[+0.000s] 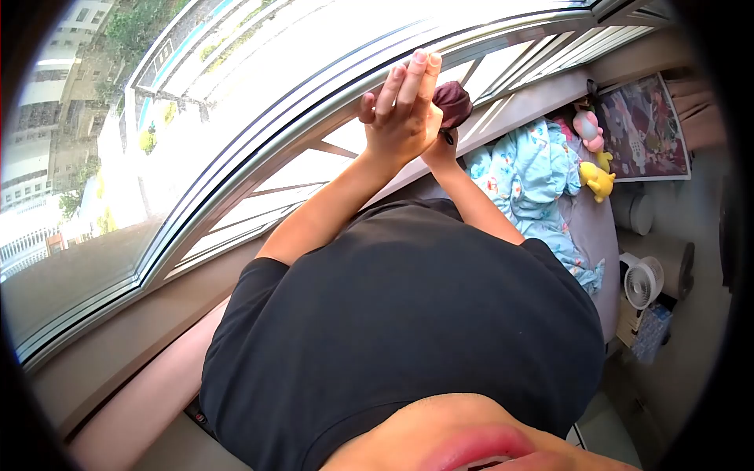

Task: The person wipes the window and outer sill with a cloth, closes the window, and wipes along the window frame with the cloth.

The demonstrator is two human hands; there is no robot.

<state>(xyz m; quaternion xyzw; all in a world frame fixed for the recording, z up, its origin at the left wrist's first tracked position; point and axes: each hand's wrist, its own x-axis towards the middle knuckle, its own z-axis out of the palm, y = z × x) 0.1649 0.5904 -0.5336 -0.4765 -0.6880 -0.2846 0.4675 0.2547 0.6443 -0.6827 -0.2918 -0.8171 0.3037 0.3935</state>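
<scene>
My left hand [403,118] is raised in front of the window, back towards me, with its fingers stretched up and apart at the tips. Just beside it, partly hidden behind its edge, my right hand [442,149] is closed round the lower end of a dark maroon fabric bundle [453,104]. A small black loop shows at the base of the bundle. The left hand overlaps the bundle's left side; whether they touch I cannot tell.
A curved-looking window frame [236,169] and sill run across ahead. On the right, a bed holds a light-blue patterned blanket [530,169], a yellow plush toy [598,180] and a pink plush toy [587,127]. A picture board [646,129] and a white fan [642,282] stand beyond.
</scene>
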